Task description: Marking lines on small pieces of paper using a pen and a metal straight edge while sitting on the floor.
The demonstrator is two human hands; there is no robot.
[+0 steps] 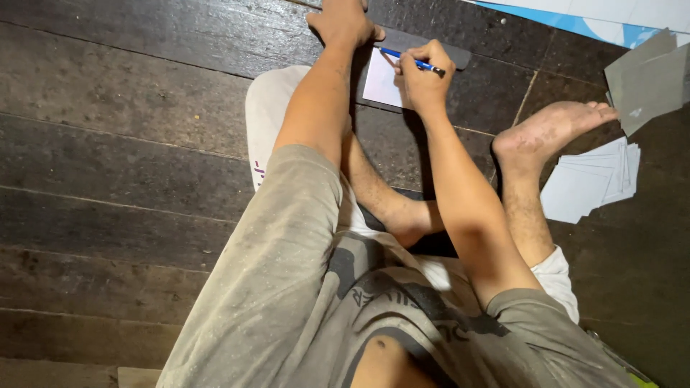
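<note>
Dusty grey T-shirt (287, 287) with dark print, white shorts (557, 276), bare feet (550, 129)

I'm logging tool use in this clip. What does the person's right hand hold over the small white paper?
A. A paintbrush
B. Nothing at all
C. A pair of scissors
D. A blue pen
D: the right hand grips a blue pen with its tip toward the white paper, while the left hand presses flat on the dark strip beside it.
</note>
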